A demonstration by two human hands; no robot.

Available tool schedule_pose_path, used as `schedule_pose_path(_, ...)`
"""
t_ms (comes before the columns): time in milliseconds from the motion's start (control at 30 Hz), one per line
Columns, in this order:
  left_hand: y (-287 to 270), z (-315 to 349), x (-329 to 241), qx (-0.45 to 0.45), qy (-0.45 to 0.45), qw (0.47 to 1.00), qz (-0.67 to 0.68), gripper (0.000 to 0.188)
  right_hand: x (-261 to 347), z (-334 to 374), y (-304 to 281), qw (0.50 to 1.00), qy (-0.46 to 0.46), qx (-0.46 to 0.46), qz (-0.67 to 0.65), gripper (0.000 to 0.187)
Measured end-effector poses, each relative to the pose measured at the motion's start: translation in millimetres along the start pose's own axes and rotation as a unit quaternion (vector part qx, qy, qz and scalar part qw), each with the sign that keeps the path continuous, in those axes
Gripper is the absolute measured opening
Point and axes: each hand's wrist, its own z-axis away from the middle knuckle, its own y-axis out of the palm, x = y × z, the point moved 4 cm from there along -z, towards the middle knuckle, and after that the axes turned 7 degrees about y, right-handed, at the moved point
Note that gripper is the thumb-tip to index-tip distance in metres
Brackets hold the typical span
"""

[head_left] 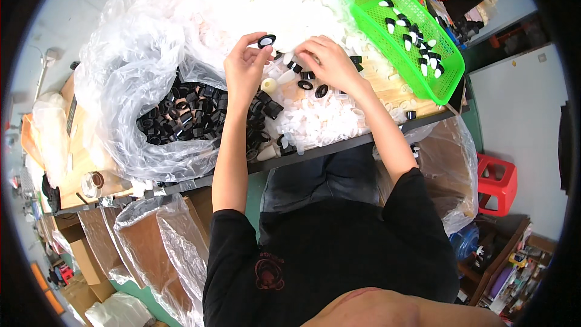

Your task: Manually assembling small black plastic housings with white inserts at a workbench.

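Note:
My left hand (243,68) pinches a round black cap (266,41) with a white middle between thumb and fingers, raised above the table. Just to its right, my right hand (333,63) is closed, its fingertips bent down over small white parts; what they hold, if anything, is hidden. Several loose black caps (305,85) lie below the right hand's fingers. Left of my left forearm is a heap of black caps (190,112) inside a clear plastic bag (115,106). Small translucent white pieces (321,122) are spread between my forearms.
At the far right of the table a green perforated basket (449,92) holds several black-and-white assembled pieces (423,60). A large bright heap of white parts (266,0) fills the back. Plastic-lined boxes (163,236) stand under the front edge (351,144). A red stool (497,184) is at right.

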Motion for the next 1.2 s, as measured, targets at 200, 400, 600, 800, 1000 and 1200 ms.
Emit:
schedule_pose_path(200, -2, -2, 5, -0.007, 0.000, 1.000, -0.003, 0.029, 4, -32, 19, 0.998, -0.041, 0.028, -0.029, 0.010)
schedule_pose_path(400, -14, -1, 9, -0.036, 0.010, 0.999, 0.013, 0.029, 2, -24, 35, 0.998, -0.036, 0.016, -0.044, 0.012)
schedule_pose_path(600, -12, -6, 6, -0.041, 0.016, 0.999, 0.002, 0.030, -4, -14, 34, 0.999, -0.044, -0.010, -0.021, 0.014)
schedule_pose_path(800, -11, -3, 4, -0.054, 0.009, 0.998, -0.004, 0.031, 3, -7, 30, 0.998, -0.054, -0.032, -0.008, 0.016)
schedule_pose_path(1000, -10, -2, 8, -0.050, 0.007, 0.999, 0.001, 0.031, -9, -11, 13, 0.995, -0.043, -0.084, 0.036, 0.015)
schedule_pose_path(1200, -12, 0, 10, -0.058, 0.010, 0.998, 0.009, 0.031, -43, -4, -24, 0.937, 0.266, -0.115, 0.195, 0.019)
